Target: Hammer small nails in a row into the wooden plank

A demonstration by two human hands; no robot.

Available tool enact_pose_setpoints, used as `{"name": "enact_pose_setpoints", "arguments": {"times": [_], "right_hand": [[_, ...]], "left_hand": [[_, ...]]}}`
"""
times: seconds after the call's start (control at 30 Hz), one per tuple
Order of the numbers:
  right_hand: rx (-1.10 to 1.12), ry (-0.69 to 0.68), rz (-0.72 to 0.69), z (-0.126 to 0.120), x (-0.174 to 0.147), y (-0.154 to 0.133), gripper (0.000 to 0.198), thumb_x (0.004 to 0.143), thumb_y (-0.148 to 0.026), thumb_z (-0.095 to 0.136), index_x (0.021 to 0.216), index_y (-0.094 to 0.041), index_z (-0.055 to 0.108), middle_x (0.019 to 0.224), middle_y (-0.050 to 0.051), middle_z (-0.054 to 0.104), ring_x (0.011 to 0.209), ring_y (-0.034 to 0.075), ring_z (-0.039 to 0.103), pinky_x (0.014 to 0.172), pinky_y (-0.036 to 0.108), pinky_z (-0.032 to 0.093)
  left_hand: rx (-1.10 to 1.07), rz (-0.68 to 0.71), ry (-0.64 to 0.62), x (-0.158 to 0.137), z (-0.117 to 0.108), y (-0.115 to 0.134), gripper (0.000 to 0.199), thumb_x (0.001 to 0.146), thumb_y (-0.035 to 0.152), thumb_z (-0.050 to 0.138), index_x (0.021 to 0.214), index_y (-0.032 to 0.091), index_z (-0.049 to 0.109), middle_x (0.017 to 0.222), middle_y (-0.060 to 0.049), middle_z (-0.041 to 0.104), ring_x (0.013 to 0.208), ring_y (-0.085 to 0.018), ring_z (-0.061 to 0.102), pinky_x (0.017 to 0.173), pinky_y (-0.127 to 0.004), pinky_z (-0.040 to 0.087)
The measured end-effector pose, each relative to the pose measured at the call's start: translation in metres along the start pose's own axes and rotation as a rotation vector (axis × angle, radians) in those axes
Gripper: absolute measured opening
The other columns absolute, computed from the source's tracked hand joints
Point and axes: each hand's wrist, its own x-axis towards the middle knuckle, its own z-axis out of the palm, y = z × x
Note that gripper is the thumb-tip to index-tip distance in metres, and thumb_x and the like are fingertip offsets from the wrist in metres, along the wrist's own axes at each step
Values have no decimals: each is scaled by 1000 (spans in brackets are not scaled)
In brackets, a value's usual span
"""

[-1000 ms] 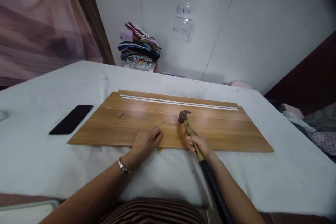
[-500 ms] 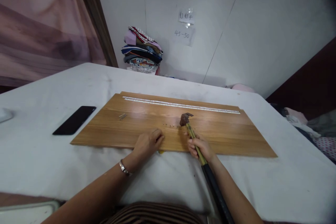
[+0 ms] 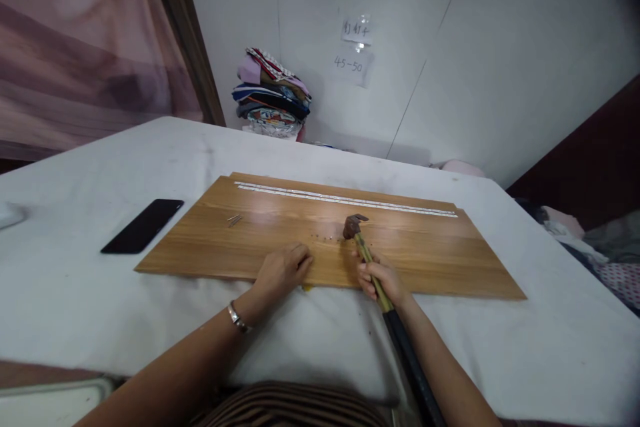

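My right hand is wrapped round the handle of a claw hammer. The hammer's rusty head is over the middle of a wooden board, its claw towards the far side; whether it touches the surface I cannot tell. Beside the head, a short row of small nails shows in the board. My left hand rests on the near part of the board, left of the hammer, fingers curled in; anything inside them is hidden. A few loose nails lie on the board's left part.
Two white measuring strips run along the board's far side. A black phone lies to its left on the white-covered table. Folded clothes are stacked against the wall, near paper signs. A pink curtain hangs at left.
Both hands and the hammer hold practically the same places. The view has shifted very slightly.
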Motion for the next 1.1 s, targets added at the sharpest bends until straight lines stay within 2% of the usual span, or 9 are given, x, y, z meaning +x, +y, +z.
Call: {"name": "enact_pose_setpoints", "arguments": {"times": [0.57, 0.93, 1.1], "right_hand": [[-10, -8, 18, 0, 0, 0, 36, 67, -28, 63, 99, -18, 52, 49, -13, 44, 29, 5, 35, 27, 16, 26], [-9, 15, 32, 3, -1, -1, 37, 64, -29, 64, 97, -18, 52, 47, -13, 43, 29, 5, 34, 27, 16, 26], [35, -15, 20, 0, 0, 2, 37, 67, -29, 65, 100, -19, 52, 50, -13, 44, 30, 5, 35, 27, 17, 25]], "left_hand": [[-41, 22, -1, 1, 2, -3, 15, 94, 28, 47, 84, 21, 57, 86, -1, 63, 82, -14, 58, 72, -25, 40], [-38, 20, -3, 1, 1, -2, 17, 93, 29, 46, 83, 20, 56, 85, -1, 62, 81, -15, 58, 70, -26, 40], [-5, 8, -6, 0, 0, 0, 18, 94, 29, 46, 80, 21, 55, 82, -1, 62, 78, -15, 58, 68, -27, 38]]}}
